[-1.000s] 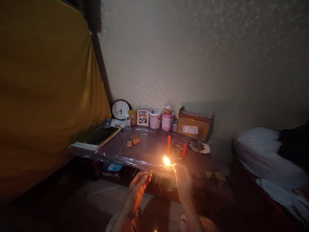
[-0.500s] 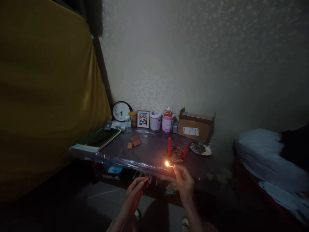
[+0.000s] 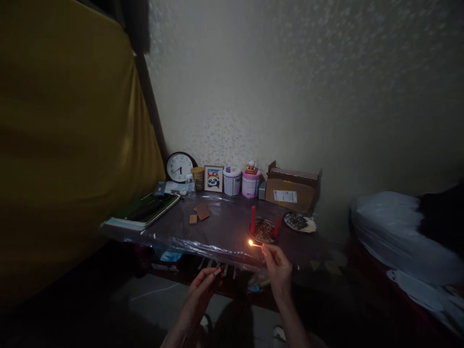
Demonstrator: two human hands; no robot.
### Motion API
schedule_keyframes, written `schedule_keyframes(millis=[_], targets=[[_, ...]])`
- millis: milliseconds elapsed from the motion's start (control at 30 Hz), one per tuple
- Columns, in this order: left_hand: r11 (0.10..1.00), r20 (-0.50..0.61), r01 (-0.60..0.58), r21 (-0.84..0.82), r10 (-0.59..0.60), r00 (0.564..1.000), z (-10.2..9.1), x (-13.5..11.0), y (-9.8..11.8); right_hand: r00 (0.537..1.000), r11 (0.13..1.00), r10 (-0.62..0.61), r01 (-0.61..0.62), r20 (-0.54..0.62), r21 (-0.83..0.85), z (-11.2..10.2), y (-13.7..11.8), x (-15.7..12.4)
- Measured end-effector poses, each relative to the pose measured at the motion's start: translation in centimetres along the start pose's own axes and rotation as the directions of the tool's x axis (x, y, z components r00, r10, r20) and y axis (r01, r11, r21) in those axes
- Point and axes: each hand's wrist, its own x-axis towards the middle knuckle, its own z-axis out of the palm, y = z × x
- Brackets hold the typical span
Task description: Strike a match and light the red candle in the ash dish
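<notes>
In my right hand (image 3: pixel 278 268) a burning match (image 3: pixel 257 245) is pinched between thumb and fingers, its small flame pointing left. Just beyond the flame, a dark round dish (image 3: pixel 264 240) holds two red candles, a taller candle (image 3: pixel 253 220) and a shorter candle (image 3: pixel 277 227), among brownish bits; neither candle shows a flame. Lower and to the left, my left hand (image 3: pixel 201 287) has its fingers closed on a small flat brown piece (image 3: pixel 217 272), partly hidden. A second dish (image 3: pixel 295 227) with dark-tipped matchsticks (image 3: pixel 310 225) lies to the right of the candles.
Brown flat pieces (image 3: pixel 201 211) lie on the plastic-covered table (image 3: pixel 170 224). Along the wall stand a clock (image 3: pixel 180 166), a panda picture (image 3: pixel 213 178), tubs (image 3: pixel 232 181) and a cardboard box (image 3: pixel 292 191). A notebook (image 3: pixel 155 212) lies left, beside a yellow curtain (image 3: pixel 79 145).
The match flame has shrunk slightly. My right hand has shifted a little closer to the candle dish, and my left hand has barely moved; the view has drifted slightly.
</notes>
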Motion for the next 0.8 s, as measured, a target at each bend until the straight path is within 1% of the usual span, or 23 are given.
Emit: schedule_keyframes(millis=[267,433,633,800], targets=[[1.0,0.046,0.01,0.005,-0.011,0.999,-0.5,0.4,-0.5,0.998,0.998,0.034,-0.031,-0.047,0.055,-0.1,0.9,1.1],[1.0,0.04,0.017,0.011,-0.018,0.999,-0.7,0.4,-0.5,0.993,0.993,0.079,-0.071,-0.087,0.095,-0.2,0.3,2.0],[0.999,0.048,0.036,0.027,-0.037,0.998,-0.3,0.2,-0.3,0.991,0.988,0.098,-0.086,-0.09,0.126,-0.2,-0.4,3.0],[0.998,0.05,0.024,0.053,-0.027,0.998,0.6,0.5,0.0,0.995,0.991,0.057,-0.046,-0.082,0.129,-0.1,-0.6,3.6]])
